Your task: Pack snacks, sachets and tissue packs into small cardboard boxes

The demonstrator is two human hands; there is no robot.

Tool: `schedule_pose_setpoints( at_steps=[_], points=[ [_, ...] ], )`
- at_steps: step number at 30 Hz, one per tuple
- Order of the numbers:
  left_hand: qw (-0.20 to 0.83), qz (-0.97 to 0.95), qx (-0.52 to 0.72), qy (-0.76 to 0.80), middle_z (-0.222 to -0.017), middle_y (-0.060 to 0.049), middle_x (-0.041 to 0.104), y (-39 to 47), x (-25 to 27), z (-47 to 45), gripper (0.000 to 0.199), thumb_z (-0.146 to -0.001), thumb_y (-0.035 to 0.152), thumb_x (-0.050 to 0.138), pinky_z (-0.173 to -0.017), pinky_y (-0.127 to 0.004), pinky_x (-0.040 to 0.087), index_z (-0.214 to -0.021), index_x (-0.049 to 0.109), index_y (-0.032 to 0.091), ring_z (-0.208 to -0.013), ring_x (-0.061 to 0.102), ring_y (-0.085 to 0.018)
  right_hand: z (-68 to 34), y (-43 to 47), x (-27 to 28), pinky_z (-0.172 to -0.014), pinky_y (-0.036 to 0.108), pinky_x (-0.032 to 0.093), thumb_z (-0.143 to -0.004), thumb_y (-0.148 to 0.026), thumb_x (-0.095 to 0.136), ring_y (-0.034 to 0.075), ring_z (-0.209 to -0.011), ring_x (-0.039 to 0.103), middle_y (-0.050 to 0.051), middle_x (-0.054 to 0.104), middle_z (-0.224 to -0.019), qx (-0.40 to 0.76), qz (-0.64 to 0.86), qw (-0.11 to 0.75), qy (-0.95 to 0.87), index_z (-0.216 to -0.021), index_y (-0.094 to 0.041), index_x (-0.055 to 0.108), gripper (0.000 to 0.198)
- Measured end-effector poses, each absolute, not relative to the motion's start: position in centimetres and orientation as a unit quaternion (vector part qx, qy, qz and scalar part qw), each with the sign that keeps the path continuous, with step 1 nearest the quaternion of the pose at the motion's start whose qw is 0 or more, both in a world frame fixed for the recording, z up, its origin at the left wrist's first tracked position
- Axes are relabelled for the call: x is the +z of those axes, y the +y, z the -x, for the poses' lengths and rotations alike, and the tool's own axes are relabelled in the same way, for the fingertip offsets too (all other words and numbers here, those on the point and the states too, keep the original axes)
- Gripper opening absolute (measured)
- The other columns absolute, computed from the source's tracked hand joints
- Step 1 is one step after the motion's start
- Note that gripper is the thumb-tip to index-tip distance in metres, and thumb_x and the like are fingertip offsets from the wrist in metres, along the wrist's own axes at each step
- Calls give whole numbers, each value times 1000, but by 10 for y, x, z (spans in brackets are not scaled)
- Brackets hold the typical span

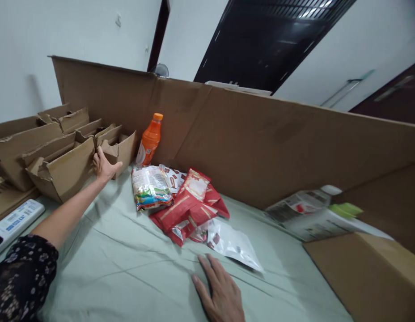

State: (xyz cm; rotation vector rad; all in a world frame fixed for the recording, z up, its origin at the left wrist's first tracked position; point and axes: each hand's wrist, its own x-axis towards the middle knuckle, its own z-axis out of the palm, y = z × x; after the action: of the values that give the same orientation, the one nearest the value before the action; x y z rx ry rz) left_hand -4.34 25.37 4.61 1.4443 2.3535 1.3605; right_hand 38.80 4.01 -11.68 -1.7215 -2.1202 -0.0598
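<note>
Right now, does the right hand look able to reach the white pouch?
Probably yes: the right hand is open, just on the near side of the white pouch, and only pale green cloth shows between them.

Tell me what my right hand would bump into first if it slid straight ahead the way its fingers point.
Your right hand would probably meet the packet pile first, near the left end of the white pouch; exactly which packet is hard to tell.
</note>
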Motion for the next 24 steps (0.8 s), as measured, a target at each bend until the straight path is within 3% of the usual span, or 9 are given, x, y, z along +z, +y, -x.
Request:
schedule_pose_setpoints(
  at_steps=[7,14,18,21,23,24],
  points=[
    [17,-443,453,774,-153,-25,33,262,36,36,123,-69,36,90,-121,-48,34,-163,14,13,-145,41,-39,-391,41,-120,-111,57,46,-97,-53,41,36,-139,55,15,59,-150,-14,620,208,-756,-135,-23,67,55],
    [6,-432,468,771,-151,-24,34,257,50,28,122,-63,22,85,-119,-58,37,-163,17,13,-144,40,-46,-382,42,-114,-113,55,43,-96,-49,46,33,-141,53,15,59,-150,-16,633,194,-749,-135,-22,68,52],
    [-11,-446,487,751,-152,-25,32,208,50,33,128,-63,27,89,-122,-60,37,-164,10,12,-148,34,-45,-377,44,-107,-113,54,42,-96,-46,50,33,-141,53,16,60,-150,-15,636,198,-746,-136,-21,67,50],
    [-13,-482,494,724,-159,-19,28,152,41,43,120,-79,47,82,-121,-64,34,-165,3,19,-151,29,-42,-372,45,-102,-114,54,41,-94,-43,53,33,-142,51,15,59,-151,-7,644,202,-738,-136,-23,67,49],
    [-29,-538,498,679,-166,-13,24,115,34,54,106,-92,58,70,-116,-70,30,-165,-3,32,-153,24,-43,-369,45,-97,-114,54,41,-92,-42,56,33,-143,51,15,59,-151,8,645,212,-734,-135,-23,67,49],
    [-42,-547,502,668,-169,-11,21,97,32,61,111,-88,60,72,-117,-74,28,-163,-7,40,-153,21,-47,-368,45,-95,-114,54,40,-91,-43,57,33,-142,51,16,59,-150,21,643,224,-732,-134,-23,68,48]
  ],
)
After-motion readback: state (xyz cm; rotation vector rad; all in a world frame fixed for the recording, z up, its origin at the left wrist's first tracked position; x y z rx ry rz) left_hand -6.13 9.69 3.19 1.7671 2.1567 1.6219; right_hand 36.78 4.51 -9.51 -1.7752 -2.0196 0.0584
